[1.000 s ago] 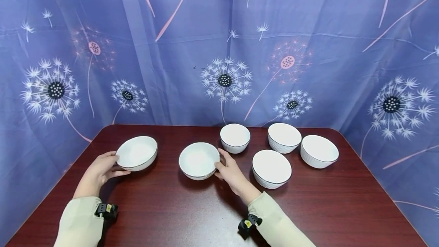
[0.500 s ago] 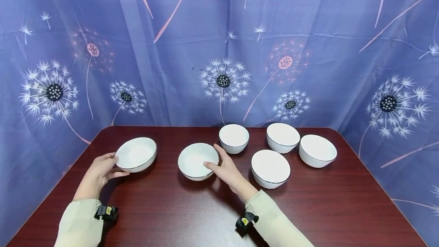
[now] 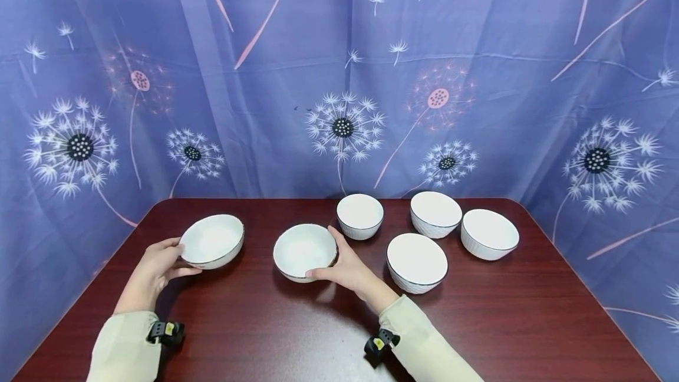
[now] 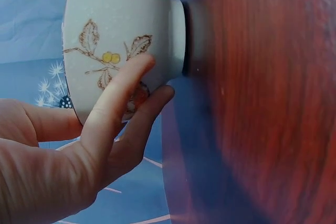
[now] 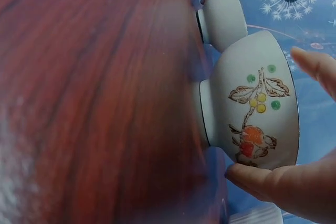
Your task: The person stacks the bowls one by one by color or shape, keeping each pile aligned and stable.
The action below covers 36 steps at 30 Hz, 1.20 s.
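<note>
Near the left side of the table, a white bowl (image 3: pixel 213 239) with a painted leaf-and-berry pattern is gripped by my left hand (image 3: pixel 158 264). The thumb is at its rim and the fingers (image 4: pixel 118 95) press its outer wall. A second painted bowl (image 3: pixel 301 249) stands upright mid-table. My right hand (image 3: pixel 347 267) spreads round its right side, thumb stretched along the front rim and index finger at the back. In the right wrist view the thumb tip stays just above the rim, while a lower finger (image 5: pixel 252 176) touches the wall of this bowl.
Right of my right hand are several plain white ribbed or textured bowls: a small bowl (image 3: pixel 359 217) at the back, a back bowl (image 3: pixel 435 214), a front bowl (image 3: pixel 417 261) and a far-right bowl (image 3: pixel 489 233). A blue dandelion curtain (image 3: pixel 286 105) hangs behind the dark red table (image 3: pixel 254 335).
My right thumb has shifted from the right rim across the middle bowl to its front edge, and the hand has spread wider. My left hand keeps its hold nearly unmoved.
</note>
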{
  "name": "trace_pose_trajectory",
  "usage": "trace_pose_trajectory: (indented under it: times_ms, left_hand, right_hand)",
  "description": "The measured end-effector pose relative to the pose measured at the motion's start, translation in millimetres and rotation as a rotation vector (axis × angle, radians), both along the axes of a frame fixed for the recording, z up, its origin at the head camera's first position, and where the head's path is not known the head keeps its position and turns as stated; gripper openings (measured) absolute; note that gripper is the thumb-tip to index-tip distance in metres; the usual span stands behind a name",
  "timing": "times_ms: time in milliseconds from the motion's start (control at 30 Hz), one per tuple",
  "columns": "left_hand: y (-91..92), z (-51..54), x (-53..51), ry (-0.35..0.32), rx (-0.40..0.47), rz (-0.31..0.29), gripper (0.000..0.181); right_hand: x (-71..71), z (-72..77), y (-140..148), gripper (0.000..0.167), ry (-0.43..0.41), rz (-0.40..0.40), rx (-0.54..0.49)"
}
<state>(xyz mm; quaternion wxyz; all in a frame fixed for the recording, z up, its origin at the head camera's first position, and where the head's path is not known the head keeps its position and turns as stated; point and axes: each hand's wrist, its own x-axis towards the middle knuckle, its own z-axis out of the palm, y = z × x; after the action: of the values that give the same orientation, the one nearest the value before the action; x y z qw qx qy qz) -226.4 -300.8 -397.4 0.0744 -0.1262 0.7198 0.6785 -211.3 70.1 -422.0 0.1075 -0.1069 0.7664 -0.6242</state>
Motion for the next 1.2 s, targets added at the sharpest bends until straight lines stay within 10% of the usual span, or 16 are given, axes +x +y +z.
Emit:
trace_pose_trajectory:
  times_ms: [1200]
  left_hand:
    - [66.6, 36.1, -13.0, 0.134, 0.070, -0.132, 0.050]
  right_hand:
    - [0.5, 2.2, 1.0, 0.112, -0.024, -0.008, 0.033]
